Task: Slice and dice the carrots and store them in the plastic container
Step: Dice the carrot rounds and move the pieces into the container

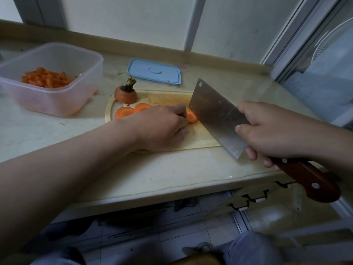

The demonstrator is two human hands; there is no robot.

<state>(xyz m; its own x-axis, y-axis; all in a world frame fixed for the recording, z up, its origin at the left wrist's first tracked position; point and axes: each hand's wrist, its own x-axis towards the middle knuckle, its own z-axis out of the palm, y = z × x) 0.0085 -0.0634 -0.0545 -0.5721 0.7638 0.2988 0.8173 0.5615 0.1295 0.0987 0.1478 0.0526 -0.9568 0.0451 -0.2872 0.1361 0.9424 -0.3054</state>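
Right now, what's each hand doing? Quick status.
Left hand: fingers curled, holding the orange carrot piece on the pale cutting board.
Right hand: gripping the steel cleaver with red-brown wooden handle.

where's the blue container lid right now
In the head view the blue lid lies flat on the counter just behind the cutting board, right of the plastic container.

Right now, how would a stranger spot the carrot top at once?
Find the pale cutting board mid-counter. At its far left corner sits the carrot top. Unlike the flat slices beside it, it is domed with a dark stem stub.
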